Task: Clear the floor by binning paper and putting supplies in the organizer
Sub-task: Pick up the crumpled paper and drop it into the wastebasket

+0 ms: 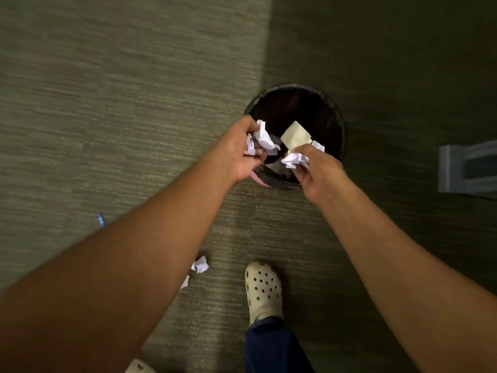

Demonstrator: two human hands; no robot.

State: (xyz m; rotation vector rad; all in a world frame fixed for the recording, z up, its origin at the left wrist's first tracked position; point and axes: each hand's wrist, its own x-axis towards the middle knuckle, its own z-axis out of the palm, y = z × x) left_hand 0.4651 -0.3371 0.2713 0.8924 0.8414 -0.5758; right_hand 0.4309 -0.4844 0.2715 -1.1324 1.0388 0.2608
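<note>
A round black waste bin [330, 109] stands on the carpet ahead of me. Both hands are over its near rim. My left hand [239, 152] grips a crumpled white paper ball [262, 137]. My right hand [317, 170] holds another crumpled white paper [294, 159] together with a flat cream sheet [295, 134] that sticks up over the bin's opening. Some paper lies dark inside the bin. On the floor, a crumpled paper [201, 264] and a smaller scrap [185, 281] lie beside my left forearm. A blue pen [100, 219] peeks out left of that arm.
My foot in a cream clog [263, 289] stands just behind the bin, and a second clog [139, 366] shows at the bottom edge. A grey furniture base [468, 168] sits at the right edge. Carpet spreads to the left and beyond the bin.
</note>
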